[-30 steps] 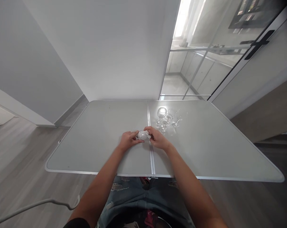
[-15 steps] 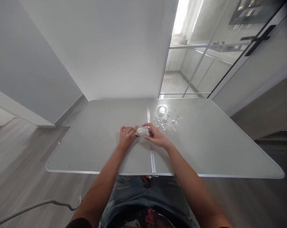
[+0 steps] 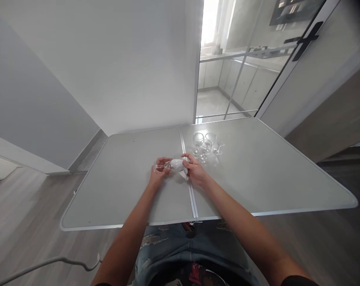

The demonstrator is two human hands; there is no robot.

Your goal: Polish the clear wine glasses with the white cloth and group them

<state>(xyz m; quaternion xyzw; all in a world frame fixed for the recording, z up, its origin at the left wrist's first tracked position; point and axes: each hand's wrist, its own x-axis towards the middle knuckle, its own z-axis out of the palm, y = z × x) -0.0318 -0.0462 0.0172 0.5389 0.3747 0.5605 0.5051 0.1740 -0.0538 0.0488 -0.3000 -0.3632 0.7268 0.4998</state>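
A clear stemmed glass [image 3: 175,165] lies sideways between my hands, just above the table, its foot to the left and its bowl to the right. My left hand [image 3: 159,174] is closed around the stem near the foot. At the rim, my right hand [image 3: 195,171] pinches a white cloth or tissue [image 3: 183,175]. Part of the cloth hangs below the bowl, and white shows through the glass. My right fingertips touch the bowl's mouth; how far the cloth reaches inside is hard to tell.
Several clear stemmed glasses [image 3: 203,147] stand grouped just beyond my right hand. The grey table [image 3: 257,171] has a metal seam [image 3: 193,200] down its middle. A white wall [image 3: 144,71] and a glass-paned door [image 3: 236,75] border its far side.
The glass has turned in my hands, and its stem and foot now show at my left hand. A flap of white cloth now hangs below the rim. The view has tilted slightly.
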